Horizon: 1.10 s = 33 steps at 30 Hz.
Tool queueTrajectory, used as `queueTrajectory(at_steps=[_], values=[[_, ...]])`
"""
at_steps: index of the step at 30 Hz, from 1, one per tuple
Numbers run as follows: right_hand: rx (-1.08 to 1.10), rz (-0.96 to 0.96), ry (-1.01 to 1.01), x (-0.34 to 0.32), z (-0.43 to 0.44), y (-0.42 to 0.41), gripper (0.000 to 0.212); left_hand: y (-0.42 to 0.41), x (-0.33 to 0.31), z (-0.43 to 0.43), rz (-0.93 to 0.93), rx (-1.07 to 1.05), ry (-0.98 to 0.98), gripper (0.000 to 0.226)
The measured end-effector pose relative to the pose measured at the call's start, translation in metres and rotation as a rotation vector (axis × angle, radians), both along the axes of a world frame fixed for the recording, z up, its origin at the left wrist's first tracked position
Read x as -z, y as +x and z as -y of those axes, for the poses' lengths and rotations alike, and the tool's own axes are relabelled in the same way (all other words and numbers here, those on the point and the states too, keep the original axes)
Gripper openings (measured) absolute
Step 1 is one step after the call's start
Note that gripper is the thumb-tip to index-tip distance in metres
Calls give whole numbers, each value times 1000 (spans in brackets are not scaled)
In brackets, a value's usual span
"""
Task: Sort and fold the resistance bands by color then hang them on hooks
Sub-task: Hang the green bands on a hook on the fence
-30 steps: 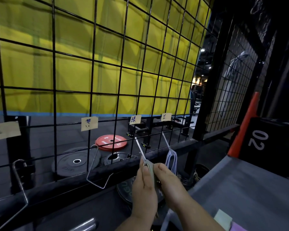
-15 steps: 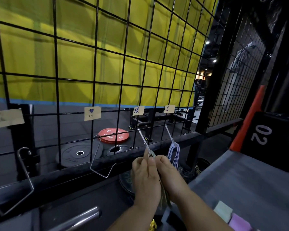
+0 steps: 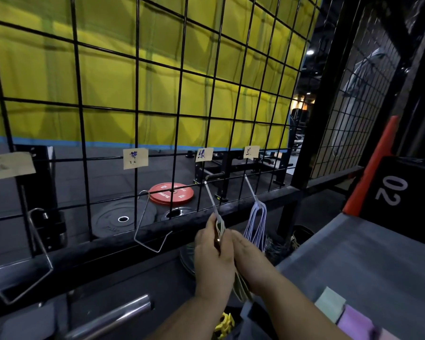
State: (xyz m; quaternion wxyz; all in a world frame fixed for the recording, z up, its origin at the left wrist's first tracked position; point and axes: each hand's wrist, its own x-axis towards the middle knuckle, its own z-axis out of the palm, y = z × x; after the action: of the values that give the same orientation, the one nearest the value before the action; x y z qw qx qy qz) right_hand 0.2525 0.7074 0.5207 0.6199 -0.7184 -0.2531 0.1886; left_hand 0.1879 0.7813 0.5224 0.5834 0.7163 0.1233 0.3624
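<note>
1. Holds a folded bundle of greenish resistance bands (image 3: 241, 289) low in front of the wire grid (image 3: 157, 106), with its top at the tip of the grid's third hook (image 3: 210, 197).
2. Curls the left hand (image 3: 212, 256) round the top of the bundle, thumb and fingers closed on it just where it meets that hook.
3. Closes the right hand (image 3: 252, 260) on the same bundle from the other side, a little lower, with the tails hanging below both wrists.
4. Cannot tell whether the loop is already over the hook's tip or only touching it.
5. Judged done: pale blue bands (image 3: 255, 227) hang free from the fourth hook (image 3: 249, 190), at the grid's right end, under a paper label (image 3: 251, 152).
6. Judged in progress: the greenish set, being hung under the label (image 3: 203, 154) next along the grid.
7. Judged left: two bare hooks further left on the grid, one (image 3: 152, 231) near the middle and one (image 3: 38, 253) at the left end.
8. Also left, it seems: a pale green piece (image 3: 330, 305) and a purple piece (image 3: 358, 322) lying on the grey surface (image 3: 366, 261) to the right of the grid, apparently folded bands.
9. Something yellow (image 3: 225, 323) below the grid's bottom rail; too small to name.
</note>
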Motion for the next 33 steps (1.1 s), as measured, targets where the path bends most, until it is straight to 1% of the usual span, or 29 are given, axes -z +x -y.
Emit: queueTrajectory(at_steps=[3, 7, 9, 11, 13, 15, 17, 18, 19, 22, 25, 28, 32, 33], values=[[17, 11, -42, 10, 1, 3, 27, 0, 9, 4, -18, 17, 4, 47], [51, 58, -175, 30, 9, 4, 32, 6, 28, 6, -4, -30, 58, 44], [79, 93, -170, 35, 11, 2, 32, 5, 36, 8, -7, -26, 82, 36], [123, 85, -165, 38, 11, 2, 30, 2, 42, 9, 5, -7, 118, 29], [128, 111, -194, 43, 11, 3, 36, 2, 48, 10, 17, 6, 144, 27], [122, 109, -205, 51, 12, 5, 40, 3, 53, 9, -27, 9, 179, 20], [152, 66, -170, 55, 14, 3, 31, 3, 59, 7, -74, 21, 200, 12], [164, 55, -170, 58, 15, 1, 25, 2, 61, 7, -92, 28, 197, 12], [161, 68, -186, 61, 17, 1, 26, 1, 62, 6, -108, 37, 192, 15], [154, 78, -220, 67, 17, -1, 40, 0, 66, 6, -146, 38, 218, 24], [134, 41, -168, 70, 18, -2, 41, -1, 67, 7, -160, 27, 264, 22], [126, 63, -136, 72, 18, -2, 42, 0, 68, 9, -191, 36, 260, 22], [114, 1, -9, 82, 17, 0, 27, 1, 71, 9, -228, 45, 231, 25], [113, -4, 12, 83, 18, 0, 28, 1, 71, 9, -238, 45, 225, 26]])
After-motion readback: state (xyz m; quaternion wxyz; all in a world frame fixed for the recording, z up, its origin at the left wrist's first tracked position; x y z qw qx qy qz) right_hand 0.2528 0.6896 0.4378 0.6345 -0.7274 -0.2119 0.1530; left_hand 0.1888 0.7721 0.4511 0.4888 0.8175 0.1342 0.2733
